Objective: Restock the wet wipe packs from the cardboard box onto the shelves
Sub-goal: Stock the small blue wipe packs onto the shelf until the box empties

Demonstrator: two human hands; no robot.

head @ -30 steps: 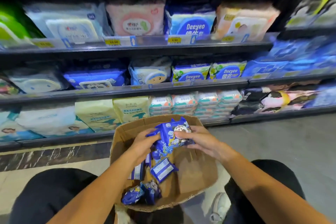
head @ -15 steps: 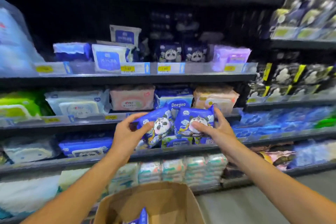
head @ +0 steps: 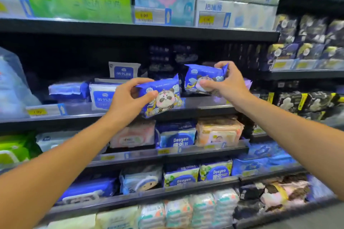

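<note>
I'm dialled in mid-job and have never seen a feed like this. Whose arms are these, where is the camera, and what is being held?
No machine here: a person wears the camera on the head, looking forward and down at two bare arms. The left hand grips a blue panda wipe pack. The right hand grips a second panda pack, raised slightly higher, in front of the shelf. That shelf carries white and blue packs to the left. Other shelves hold more wipes. The cardboard box is out of view.

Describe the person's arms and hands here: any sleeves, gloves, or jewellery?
Both forearms are bare as far as the frame shows, with no sleeves in view. The left hand and right hand wear no gloves; no rings, watch or wristband are visible.
</note>
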